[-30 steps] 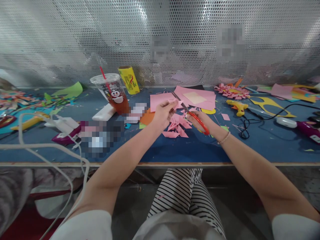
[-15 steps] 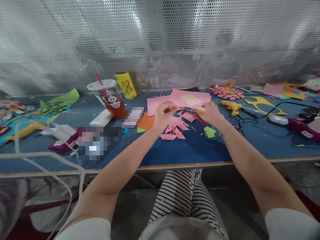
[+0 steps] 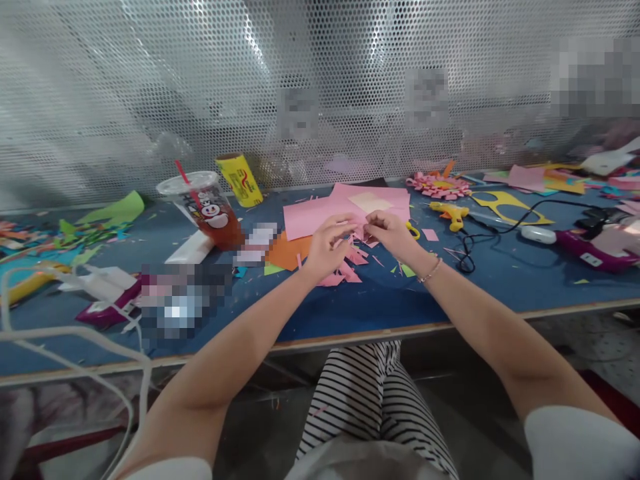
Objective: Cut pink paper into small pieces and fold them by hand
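Your left hand [image 3: 327, 248] and your right hand [image 3: 391, 233] meet above the table [image 3: 325, 317], fingertips facing each other, with a small piece of pink paper [image 3: 359, 228] between them. Each hand is closed to a light pinch, thumb against fingers, and both seem to have hold of that piece; its outline blurs into the pink behind it, so you cannot make out its folds.

Taking your fingertips as the centre of the dial, the pink sheets [image 3: 310, 217] lie at 11 to 12 o'clock, with a cream sheet [image 3: 371, 201] on top. At 6 o'clock, just below your fingers, is a loose pile of pink scraps [image 3: 346, 273]. Orange paper [image 3: 289, 252] lies between 8 and 9, near your left hand. Farther out at 9 stands the drink cup [image 3: 213, 220] with its red straw [image 3: 181, 172], and toward 10 a yellow tube [image 3: 241, 181] leans by the mesh wall [image 3: 340, 143]. At 2 lies the pink fringed ring [image 3: 437, 193]; at 3, the yellow glue gun [image 3: 453, 215], and well beyond it a purple tool [image 3: 593, 257].
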`<state>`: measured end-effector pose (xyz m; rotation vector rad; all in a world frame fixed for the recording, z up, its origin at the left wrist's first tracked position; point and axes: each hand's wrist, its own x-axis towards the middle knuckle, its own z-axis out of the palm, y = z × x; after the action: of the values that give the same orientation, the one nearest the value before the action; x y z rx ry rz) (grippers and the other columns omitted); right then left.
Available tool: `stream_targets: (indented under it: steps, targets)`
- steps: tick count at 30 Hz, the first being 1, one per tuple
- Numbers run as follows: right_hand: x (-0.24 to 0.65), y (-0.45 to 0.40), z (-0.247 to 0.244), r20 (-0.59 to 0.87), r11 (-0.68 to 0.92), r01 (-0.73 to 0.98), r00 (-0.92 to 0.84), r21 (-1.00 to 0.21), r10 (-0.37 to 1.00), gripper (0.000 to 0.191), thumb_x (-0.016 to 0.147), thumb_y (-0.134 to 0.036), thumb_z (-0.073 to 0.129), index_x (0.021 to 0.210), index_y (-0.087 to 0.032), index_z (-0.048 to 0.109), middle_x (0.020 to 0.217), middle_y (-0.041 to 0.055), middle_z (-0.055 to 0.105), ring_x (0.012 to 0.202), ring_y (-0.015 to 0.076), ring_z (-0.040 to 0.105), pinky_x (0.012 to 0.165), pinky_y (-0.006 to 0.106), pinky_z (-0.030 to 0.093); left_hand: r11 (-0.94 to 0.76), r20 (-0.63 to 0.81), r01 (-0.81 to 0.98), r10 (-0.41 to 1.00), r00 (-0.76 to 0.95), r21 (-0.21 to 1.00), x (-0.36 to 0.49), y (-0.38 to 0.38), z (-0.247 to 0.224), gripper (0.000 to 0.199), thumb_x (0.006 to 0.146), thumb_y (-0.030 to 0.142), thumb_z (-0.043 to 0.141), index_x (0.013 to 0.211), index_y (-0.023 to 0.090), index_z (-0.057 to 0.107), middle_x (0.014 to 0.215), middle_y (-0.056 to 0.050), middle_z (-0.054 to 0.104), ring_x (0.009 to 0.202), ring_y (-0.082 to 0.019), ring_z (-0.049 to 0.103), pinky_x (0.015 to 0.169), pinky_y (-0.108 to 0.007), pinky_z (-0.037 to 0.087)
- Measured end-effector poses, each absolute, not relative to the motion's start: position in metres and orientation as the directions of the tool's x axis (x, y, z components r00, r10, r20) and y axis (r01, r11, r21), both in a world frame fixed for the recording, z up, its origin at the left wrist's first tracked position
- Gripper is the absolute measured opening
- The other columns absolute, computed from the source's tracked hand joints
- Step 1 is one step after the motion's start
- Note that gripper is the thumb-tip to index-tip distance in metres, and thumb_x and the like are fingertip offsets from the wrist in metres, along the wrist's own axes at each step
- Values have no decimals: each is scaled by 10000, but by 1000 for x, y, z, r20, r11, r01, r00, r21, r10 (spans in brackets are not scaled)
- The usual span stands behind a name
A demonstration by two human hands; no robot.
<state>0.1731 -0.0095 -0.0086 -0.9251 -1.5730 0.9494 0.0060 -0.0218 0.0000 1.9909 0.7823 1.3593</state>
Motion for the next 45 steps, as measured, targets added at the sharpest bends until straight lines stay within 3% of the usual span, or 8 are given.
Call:
stream_targets:
  steps: [3, 6, 9, 14, 22, 33, 42, 45]
  targets:
    - [178, -5, -9, 434, 460, 211, -157, -863, 887, 96, 715, -255, 529, 763, -175, 508, 645, -28, 522, 544, 83, 498, 552, 246, 451, -535, 516, 39, 829, 215, 844, 7, -18, -1, 227, 650, 118, 605, 859, 194, 648, 946, -57, 608, 858, -140, 581, 800, -273, 450]
    - [178, -5, -8, 473, 511, 294, -195, -807, 859, 131, 726, -254, 517, 818, -165, 546, 684, -10, 530, 589, 95, 497, 576, 257, 446, -431, 427, -17, 889, 164, 902, 8, -12, -4, 272, 592, 167, 685, 850, 174, 601, 842, -26, 598, 761, -109, 578, 744, -252, 453]
    - [176, -9, -8, 499, 545, 298, -220, -784, 838, 180, 740, -253, 511, 886, -162, 565, 737, 13, 557, 656, 113, 526, 620, 273, 453, -378, 383, -63, 906, 181, 923, 9, -7, -9, 278, 557, 175, 712, 798, 162, 574, 757, 9, 567, 688, -82, 550, 687, -231, 445]
    - [175, -11, -8, 509, 551, 242, -216, -799, 833, 209, 731, -250, 535, 924, -175, 561, 842, 37, 594, 752, 127, 561, 678, 278, 470, -260, 272, -80, 920, 283, 962, 9, -5, -13, 207, 614, 242, 680, 564, 143, 506, 530, 50, 446, 525, -49, 455, 575, -200, 412]
    - [176, -15, -4, 481, 539, 244, -258, -807, 838, 154, 745, -308, 544, 804, -167, 562, 762, 13, 577, 651, 102, 533, 635, 270, 462, -114, 157, -152, 940, 303, 982, 7, -12, -5, 211, 614, 278, 686, 683, 141, 541, 663, 3, 580, 641, -123, 621, 629, -268, 504]
    - [178, -17, -1, 460, 515, 174, -278, -839, 843, 183, 747, -355, 552, 796, -179, 536, 691, -14, 527, 570, 87, 500, 561, 252, 438, -181, 251, -216, 897, 363, 959, 8, -13, -8, 219, 647, 283, 681, 670, 142, 515, 611, 22, 548, 634, -94, 609, 661, -245, 506]
    - [176, -22, -2, 597, 627, 361, -207, -690, 775, 102, 758, -228, 501, 849, -187, 520, 803, 25, 567, 680, 112, 536, 619, 265, 458, -187, 246, -191, 900, 360, 964, 8, -10, -10, 242, 641, 265, 682, 632, 142, 473, 570, 36, 518, 575, -78, 577, 615, -227, 484]
    - [176, -21, -4, 633, 665, 351, -219, -659, 742, 124, 742, -204, 511, 864, -194, 493, 814, 23, 551, 708, 120, 542, 613, 266, 469, -145, 213, -203, 905, 369, 968, 9, -10, -11, 256, 638, 243, 679, 623, 143, 444, 562, 45, 494, 543, -65, 552, 582, -207, 459]
